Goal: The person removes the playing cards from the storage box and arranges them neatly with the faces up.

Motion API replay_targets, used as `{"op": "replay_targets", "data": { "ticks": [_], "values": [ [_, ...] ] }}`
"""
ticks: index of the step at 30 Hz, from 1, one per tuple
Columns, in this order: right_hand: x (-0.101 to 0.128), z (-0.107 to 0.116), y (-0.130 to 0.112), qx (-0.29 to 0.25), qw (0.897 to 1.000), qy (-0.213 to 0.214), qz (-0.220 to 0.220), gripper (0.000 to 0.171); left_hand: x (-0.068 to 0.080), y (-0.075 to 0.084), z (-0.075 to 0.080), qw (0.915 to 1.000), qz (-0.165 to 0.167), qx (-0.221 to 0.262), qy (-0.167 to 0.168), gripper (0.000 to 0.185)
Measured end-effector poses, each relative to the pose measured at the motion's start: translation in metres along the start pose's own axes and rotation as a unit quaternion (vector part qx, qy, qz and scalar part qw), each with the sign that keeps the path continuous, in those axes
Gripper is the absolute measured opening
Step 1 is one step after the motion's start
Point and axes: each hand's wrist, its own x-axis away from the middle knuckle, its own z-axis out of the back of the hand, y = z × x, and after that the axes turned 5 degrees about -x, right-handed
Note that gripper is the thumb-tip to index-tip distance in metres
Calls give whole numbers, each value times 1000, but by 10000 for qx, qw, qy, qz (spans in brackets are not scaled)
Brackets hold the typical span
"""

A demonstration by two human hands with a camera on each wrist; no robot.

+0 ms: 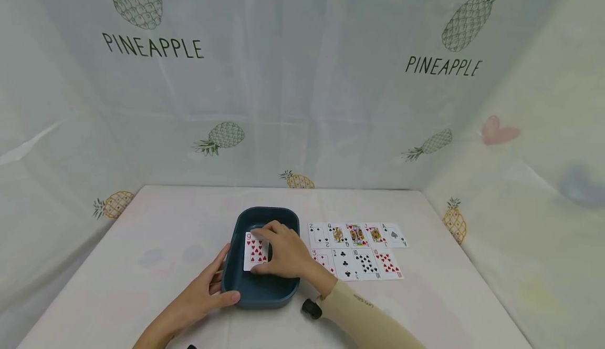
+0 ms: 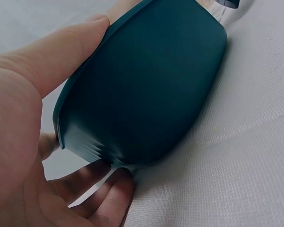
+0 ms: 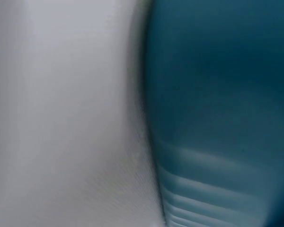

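Note:
A dark blue rounded box [image 1: 264,290] stands on the table, left of the rows of cards. My left hand [image 1: 200,294] holds it at its left side, thumb at the near corner of the rim. In the left wrist view, the thumb lies against the box [image 2: 146,85] and the other fingers bend along its ribbed side. Inside the box my right hand [image 1: 287,252] pinches a nine of hearts playing card [image 1: 254,255], face up, between thumb and fingers. Whether more cards lie beneath it cannot be seen. The right wrist view shows only the blurred box wall [image 3: 213,104].
Right of the box, face-up playing cards [image 1: 345,264] lie in two rows, partly behind my right forearm. A small black object [image 1: 311,309] sits by the right sleeve [image 1: 364,315]. Pineapple-printed cloth [image 1: 302,75] hangs behind the white-covered table [image 1: 156,228].

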Motion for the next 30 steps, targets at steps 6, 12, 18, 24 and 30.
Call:
{"op": "replay_targets", "data": {
  "ticks": [6,12,18,24,30],
  "values": [
    [-1,10,4,-1071,9941,-175,28,84,-1,1,-1,9999,83,-19,62,102],
    [3,27,14,-1837,9826,-255,50,85,-3,-1,0,9995,184,-169,218,105],
    [21,56,28,-1912,9812,-254,34,85,-3,1,-1,9980,328,-378,392,107],
    [46,86,54,-1804,9833,-244,-16,85,-2,0,-2,9985,315,-262,373,106],
    [71,111,79,-1516,9880,-121,-263,88,-2,1,-2,9983,312,-317,382,106]
  ]
}}
